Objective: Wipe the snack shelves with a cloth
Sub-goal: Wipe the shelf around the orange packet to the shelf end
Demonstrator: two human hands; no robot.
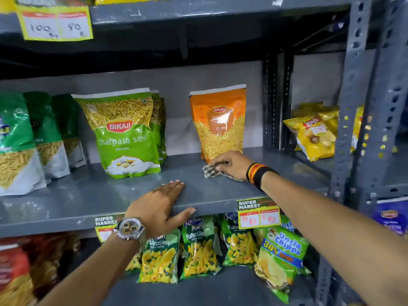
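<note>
The grey metal shelf (92, 195) runs across the middle of the view. My right hand (231, 163) presses a small patterned cloth (212, 171) flat on the shelf, right in front of an upright orange Bikaji snack pouch (219, 122). My left hand (159, 208) rests palm down on the shelf's front edge, fingers spread, thumb hooked under the lip, holding nothing. A green Bikaji sev pouch (123, 133) stands to the left of the cloth, with more green pouches (33, 138) beyond it.
Price tags (258, 214) hang on the shelf's front lip. Below are green puffcorn packs (198, 248) and a chips bag (280, 257). Yellow chip bags (315, 133) lie on the neighbouring rack behind the perforated upright (353, 107). The upper shelf (198, 9) overhangs closely.
</note>
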